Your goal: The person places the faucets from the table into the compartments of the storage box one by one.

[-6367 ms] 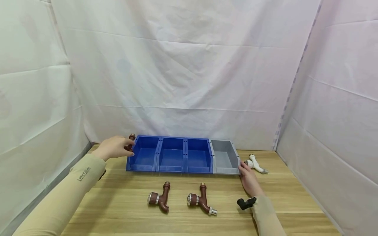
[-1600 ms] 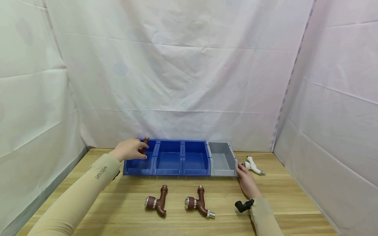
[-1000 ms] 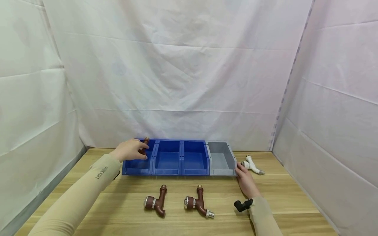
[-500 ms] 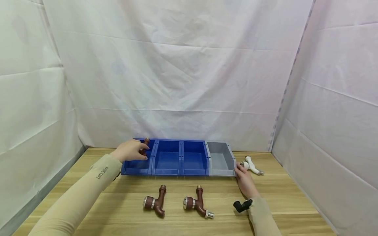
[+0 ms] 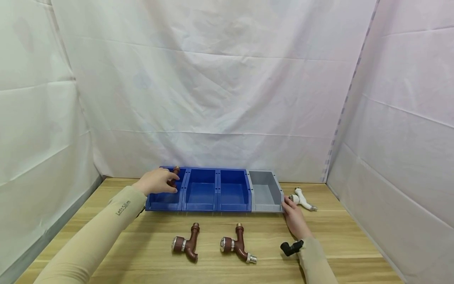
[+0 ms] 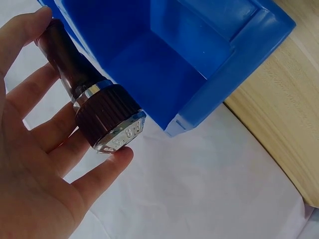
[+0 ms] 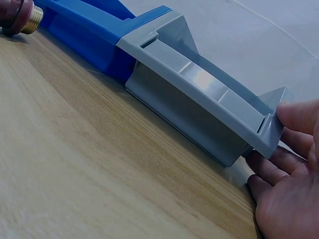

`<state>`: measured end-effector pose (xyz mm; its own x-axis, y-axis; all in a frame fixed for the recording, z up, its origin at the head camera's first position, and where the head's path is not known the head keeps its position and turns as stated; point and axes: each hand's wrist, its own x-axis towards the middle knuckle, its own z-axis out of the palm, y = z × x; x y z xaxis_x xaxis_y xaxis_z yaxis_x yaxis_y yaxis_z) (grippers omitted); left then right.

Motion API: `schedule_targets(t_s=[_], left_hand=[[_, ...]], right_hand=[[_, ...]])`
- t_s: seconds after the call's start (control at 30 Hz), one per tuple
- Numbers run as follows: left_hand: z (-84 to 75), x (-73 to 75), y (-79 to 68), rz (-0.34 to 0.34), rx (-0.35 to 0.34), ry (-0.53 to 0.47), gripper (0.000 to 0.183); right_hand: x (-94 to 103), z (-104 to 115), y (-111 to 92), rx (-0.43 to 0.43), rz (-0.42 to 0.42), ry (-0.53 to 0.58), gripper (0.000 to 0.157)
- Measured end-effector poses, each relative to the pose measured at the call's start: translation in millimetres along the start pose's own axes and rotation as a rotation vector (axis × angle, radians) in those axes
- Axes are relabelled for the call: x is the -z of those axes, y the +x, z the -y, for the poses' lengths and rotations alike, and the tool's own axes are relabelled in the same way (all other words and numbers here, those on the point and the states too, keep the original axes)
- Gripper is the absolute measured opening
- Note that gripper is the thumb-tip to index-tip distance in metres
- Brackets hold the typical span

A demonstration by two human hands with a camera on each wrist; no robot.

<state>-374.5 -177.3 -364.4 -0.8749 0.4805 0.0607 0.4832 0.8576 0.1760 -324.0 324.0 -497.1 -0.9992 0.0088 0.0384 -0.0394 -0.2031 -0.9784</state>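
My left hand (image 5: 155, 181) holds a brown faucet (image 5: 173, 178) over the leftmost blue bin (image 5: 164, 206). In the left wrist view the thumb is at one end of the faucet (image 6: 107, 112), and the fingers reach behind it to its ribbed knob with a silvery cap. Whether the faucet touches the bin is unclear. At the row's other end, my right hand (image 5: 297, 219) grips the front right corner of the grey bin (image 5: 267, 207). The right wrist view has its thumb on the rim of this grey bin (image 7: 179, 117) and the other fingers below.
Two more blue bins (image 5: 200, 206) join the leftmost one to the grey bin. In front lie a brown faucet (image 5: 191, 243) and another brown faucet with a metal spout tip (image 5: 241, 246). A white faucet (image 5: 303, 199) lies right of the row on the wooden table (image 5: 149, 252).
Since the oldest frame, my left hand has carried the brown faucet rightward, from beside the row to over the leftmost bin. Over the last second both hands have stayed nearly still.
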Motion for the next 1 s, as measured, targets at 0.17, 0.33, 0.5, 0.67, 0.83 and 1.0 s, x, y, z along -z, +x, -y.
schedule_targets(t_s=[0.17, 0.33, 0.5, 0.67, 0.83, 1.0], left_hand=[[-0.9, -0.2, 1.2, 0.001, 0.005, -0.008, 0.049], [-0.5, -2.4, 3.6, 0.004, 0.002, -0.007, 0.049], [-0.7, -3.9, 4.7, 0.002, -0.005, -0.004, 0.049], [-1.4, -5.3, 3.9, 0.006, -0.004, -0.006, 0.050], [-0.4, -7.2, 2.6, 0.009, -0.003, -0.001, 0.051], [-0.2, -7.7, 1.4, 0.008, -0.006, -0.005, 0.051]], right_hand=[[1.1, 0.5, 0.0, 0.003, -0.005, -0.007, 0.060], [1.5, -0.1, 0.1, 0.015, -0.005, -0.019, 0.061], [1.2, 1.2, -0.6, 0.019, -0.003, -0.027, 0.062], [0.9, 2.9, -1.1, 0.010, 0.001, -0.011, 0.061], [0.6, 3.0, -2.1, -0.005, -0.012, 0.001, 0.060], [0.1, 3.6, -3.5, -0.015, -0.012, 0.004, 0.060]])
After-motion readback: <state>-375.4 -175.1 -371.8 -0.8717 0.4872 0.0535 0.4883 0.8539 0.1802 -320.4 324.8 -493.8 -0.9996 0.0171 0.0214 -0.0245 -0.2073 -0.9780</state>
